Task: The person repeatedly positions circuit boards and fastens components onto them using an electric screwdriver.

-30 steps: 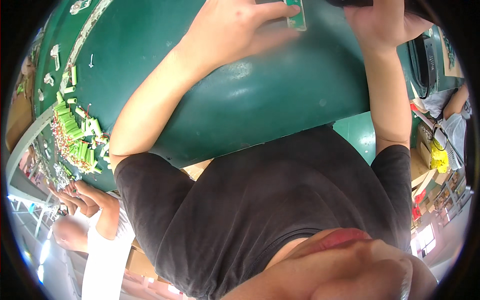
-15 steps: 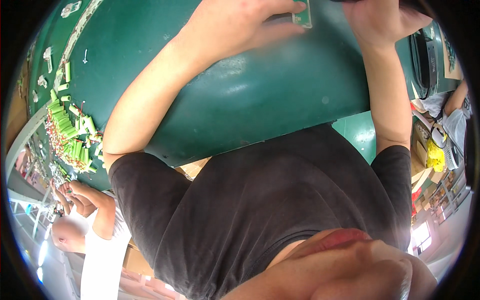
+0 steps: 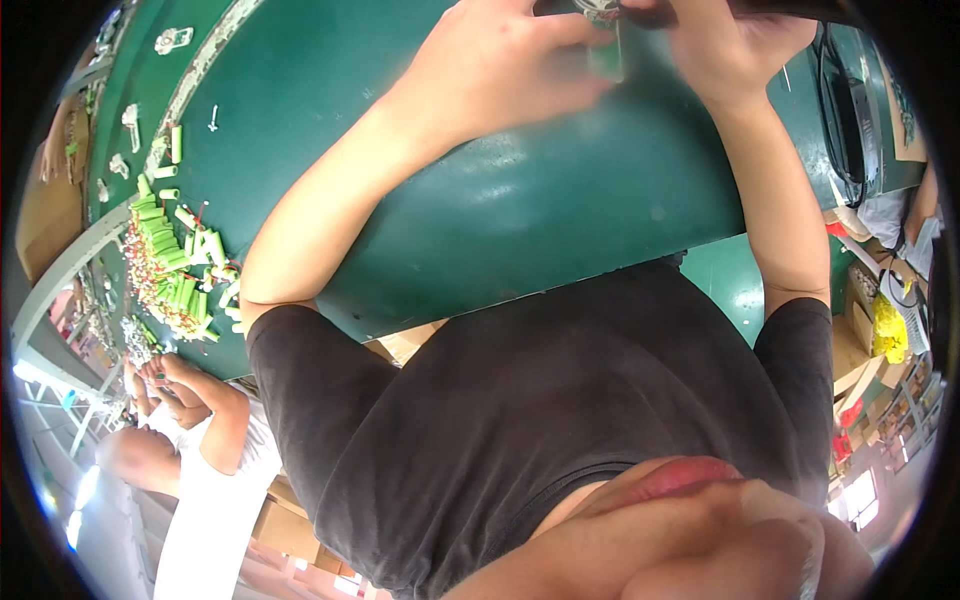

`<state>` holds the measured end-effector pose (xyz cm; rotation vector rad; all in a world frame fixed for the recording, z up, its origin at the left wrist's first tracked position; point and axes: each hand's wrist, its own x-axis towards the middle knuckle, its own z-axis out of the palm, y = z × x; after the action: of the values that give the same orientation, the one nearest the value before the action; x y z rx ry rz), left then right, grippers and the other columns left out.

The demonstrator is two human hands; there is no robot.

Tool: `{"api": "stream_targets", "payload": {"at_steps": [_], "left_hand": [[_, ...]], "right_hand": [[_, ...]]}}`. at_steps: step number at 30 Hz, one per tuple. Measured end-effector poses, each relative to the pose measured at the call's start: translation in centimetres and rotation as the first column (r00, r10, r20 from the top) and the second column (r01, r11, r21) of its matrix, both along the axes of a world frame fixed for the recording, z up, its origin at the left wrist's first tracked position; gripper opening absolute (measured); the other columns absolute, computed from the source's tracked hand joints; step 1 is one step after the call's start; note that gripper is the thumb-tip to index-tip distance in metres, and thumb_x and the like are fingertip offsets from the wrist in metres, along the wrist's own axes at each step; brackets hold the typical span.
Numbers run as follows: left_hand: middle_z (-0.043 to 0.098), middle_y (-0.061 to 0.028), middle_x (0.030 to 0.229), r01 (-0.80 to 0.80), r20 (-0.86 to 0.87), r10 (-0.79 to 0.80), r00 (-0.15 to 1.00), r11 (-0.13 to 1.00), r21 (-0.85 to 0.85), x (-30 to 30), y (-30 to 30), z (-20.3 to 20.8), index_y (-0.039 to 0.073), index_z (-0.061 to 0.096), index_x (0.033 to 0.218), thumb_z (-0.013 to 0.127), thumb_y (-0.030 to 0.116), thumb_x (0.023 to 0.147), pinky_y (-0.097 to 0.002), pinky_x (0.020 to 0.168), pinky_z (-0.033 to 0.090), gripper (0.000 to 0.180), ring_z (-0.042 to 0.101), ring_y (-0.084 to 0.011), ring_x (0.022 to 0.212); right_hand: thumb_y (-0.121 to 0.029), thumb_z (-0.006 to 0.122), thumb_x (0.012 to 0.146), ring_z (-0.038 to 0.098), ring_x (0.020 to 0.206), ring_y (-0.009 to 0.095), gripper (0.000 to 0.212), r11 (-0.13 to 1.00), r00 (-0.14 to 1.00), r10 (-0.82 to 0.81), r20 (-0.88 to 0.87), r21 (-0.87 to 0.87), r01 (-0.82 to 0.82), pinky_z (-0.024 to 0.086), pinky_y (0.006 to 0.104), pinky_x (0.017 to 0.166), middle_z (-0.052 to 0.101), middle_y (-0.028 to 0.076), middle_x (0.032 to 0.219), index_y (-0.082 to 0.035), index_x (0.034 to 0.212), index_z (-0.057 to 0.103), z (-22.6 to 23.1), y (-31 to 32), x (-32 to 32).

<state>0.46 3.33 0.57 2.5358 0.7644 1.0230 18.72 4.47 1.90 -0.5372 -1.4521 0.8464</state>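
At the top edge, my left hand [image 3: 505,70] is closed, thumb and finger pinching a small clear plastic piece [image 3: 606,62] that looks green, perhaps with the table showing through. A shiny, clear-and-metallic part sits at its upper end, partly cut off by the frame. To the right, my right hand [image 3: 735,50] is raised with curled fingers near a dark object at the upper edge. What it grips is mostly hidden. Both hands are above the green tabletop [image 3: 520,210], and the left one is slightly blurred.
On the left lies a heap of green cylindrical cells [image 3: 165,250] with red wires. Several clear plastic parts [image 3: 174,40] lie beyond a pale strip. A coiled black cable [image 3: 840,120] is at the right. A person in white [image 3: 215,480] works at lower left; another person's arm shows far right.
My left hand has moved slightly right and down with the plastic piece, and the shiny part has come into view above it. My right hand has curled in toward the left hand. The whole view shifted slightly.
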Motion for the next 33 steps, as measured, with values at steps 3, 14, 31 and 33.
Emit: {"api": "stream_targets", "payload": {"at_steps": [3,14,31,33], "left_hand": [[0.06,-0.0218,0.134,-0.092,-0.195,0.046,0.98,0.968,-0.232,-0.9,1.0,2.8,0.001,0.074,0.1,0.082,0.015,0.07,-0.0418,0.099,0.054,0.034,0.065,-0.0387,0.115],[0.059,-0.0231,0.144,-0.643,-0.052,0.641,0.766,0.764,-0.052,-20.8,14.3,-3.5,0.002,0.068,0.123,0.069,0.014,0.095,-0.037,0.105,0.048,0.031,0.061,-0.0279,0.127],[0.075,-0.0129,0.096,-0.634,-0.093,0.629,0.772,0.773,-0.031,-14.7,11.9,-1.5,-0.002,0.074,0.106,0.072,0.005,0.093,-0.0286,0.076,0.057,0.015,0.073,-0.0176,0.084],[0.075,-0.0117,0.091,-0.677,-0.118,0.669,0.734,0.734,-0.056,-14.6,11.9,-1.2,-0.002,0.074,0.105,0.072,0.005,0.093,-0.0289,0.075,0.057,0.014,0.072,-0.017,0.081]], "right_hand": [[0.008,0.058,0.094,0.056,0.057,0.01,0.059,1.0,0.999,-0.014,-0.039,0.003,0.015,0.047,0.022,0.056,0.061,0.006,0.079,0.001,0.148,0.033,0.2,-0.1,0.4],[0.005,0.072,0.092,0.056,0.071,0.009,0.031,0.981,0.992,0.122,-0.04,0.155,-0.114,0.045,0.0256,0.064,0.059,0.002,0.085,-0.003,0.111,0.049,-0.2,0.6,-0.8],[-0.002,0.07,0.096,0.055,0.057,0.006,0.012,0.994,0.934,-0.077,0.35,0.105,0.043,0.041,0.022,0.052,0.059,0.0,0.074,-0.002,0.089,0.06,-0.5,1.2,0.7],[-0.002,0.069,0.096,0.055,0.057,0.006,0.012,0.986,0.995,0.103,0.016,-0.132,-0.1,0.041,0.022,0.052,0.058,0.0,0.073,-0.002,0.089,0.06,0.3,0.4,-0.1]]}}
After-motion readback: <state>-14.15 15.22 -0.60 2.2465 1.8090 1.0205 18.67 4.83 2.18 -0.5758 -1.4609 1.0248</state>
